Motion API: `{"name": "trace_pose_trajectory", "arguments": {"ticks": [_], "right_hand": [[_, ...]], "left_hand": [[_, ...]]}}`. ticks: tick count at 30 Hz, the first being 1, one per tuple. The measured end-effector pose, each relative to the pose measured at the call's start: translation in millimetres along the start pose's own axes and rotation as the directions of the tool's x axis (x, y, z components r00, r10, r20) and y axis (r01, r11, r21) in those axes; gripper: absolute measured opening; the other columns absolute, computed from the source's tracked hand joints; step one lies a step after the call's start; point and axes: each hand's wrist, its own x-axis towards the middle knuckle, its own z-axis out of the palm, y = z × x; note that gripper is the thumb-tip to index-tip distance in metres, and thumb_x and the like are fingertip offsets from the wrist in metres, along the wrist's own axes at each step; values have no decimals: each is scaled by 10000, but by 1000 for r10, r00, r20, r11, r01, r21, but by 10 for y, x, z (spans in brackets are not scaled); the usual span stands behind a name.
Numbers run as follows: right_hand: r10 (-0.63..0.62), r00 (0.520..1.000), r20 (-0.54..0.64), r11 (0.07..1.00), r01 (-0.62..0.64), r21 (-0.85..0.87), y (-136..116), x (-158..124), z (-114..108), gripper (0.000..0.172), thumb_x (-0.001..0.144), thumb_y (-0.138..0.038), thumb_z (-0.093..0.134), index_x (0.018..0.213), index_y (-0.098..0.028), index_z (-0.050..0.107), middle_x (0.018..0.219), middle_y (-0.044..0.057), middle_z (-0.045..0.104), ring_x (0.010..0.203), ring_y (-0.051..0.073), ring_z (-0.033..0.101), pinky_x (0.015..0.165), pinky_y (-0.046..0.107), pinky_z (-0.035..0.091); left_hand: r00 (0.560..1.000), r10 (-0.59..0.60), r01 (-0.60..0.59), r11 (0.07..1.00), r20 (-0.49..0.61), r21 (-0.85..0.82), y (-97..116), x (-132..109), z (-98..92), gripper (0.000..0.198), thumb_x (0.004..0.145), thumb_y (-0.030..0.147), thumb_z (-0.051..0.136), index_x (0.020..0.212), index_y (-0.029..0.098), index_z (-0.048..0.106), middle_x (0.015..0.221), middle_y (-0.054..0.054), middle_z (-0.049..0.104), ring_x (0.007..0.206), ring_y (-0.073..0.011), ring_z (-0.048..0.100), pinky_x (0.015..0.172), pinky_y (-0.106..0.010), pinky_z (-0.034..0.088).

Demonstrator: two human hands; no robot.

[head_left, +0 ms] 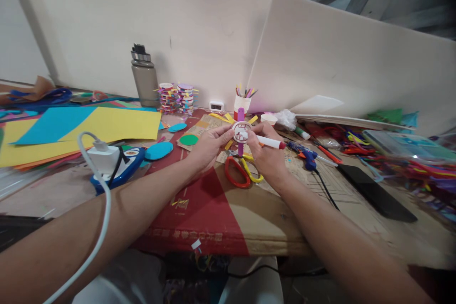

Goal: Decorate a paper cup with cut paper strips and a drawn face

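Observation:
My left hand is closed on a small round white paper craft with red lines drawn on it and a purple strip running through it. My right hand grips a white marker with a red cap, its tip end at the craft's face. Both hands hover over a piece of red and brown cardboard. Red and yellow handled scissors lie on the cardboard just below my hands.
Blue and yellow paper sheets lie at left near a white charger with cable. A grey bottle, stacked crafts and a cup of strips stand at the back. A blue glue gun, black phone and coloured strips lie at right.

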Motion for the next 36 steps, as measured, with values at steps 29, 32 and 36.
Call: {"name": "trace_pose_trajectory", "arguments": {"ticks": [29, 32, 36], "right_hand": [[49, 998, 50, 999, -50, 16, 19, -26, 38, 83, 862, -270, 566, 790, -228, 564, 756, 23, 643, 793, 201, 577, 712, 350, 462], [53, 997, 48, 998, -54, 15, 21, -27, 36, 79, 863, -257, 561, 790, -228, 564, 758, 21, 638, 788, 195, 575, 715, 346, 462], [53, 998, 46, 998, -54, 16, 28, -24, 36, 73, 861, -247, 560, 794, -222, 573, 769, 22, 631, 780, 188, 570, 718, 340, 461]], "left_hand": [[1000, 18, -16, 996, -19, 84, -42, 9, -20, 402, 739, 373, 786, 1085, 170, 753, 986, -78, 729, 816, -146, 605, 721, -253, 441], [1000, 18, -16, 998, -23, 65, -35, 7, -9, 391, 729, 360, 794, 1068, 167, 756, 988, -81, 731, 832, -150, 612, 729, -253, 446], [1000, 16, -15, 998, -23, 64, -36, 3, -6, 386, 738, 352, 787, 1076, 169, 753, 1007, -84, 732, 837, -151, 614, 737, -255, 449]]}}
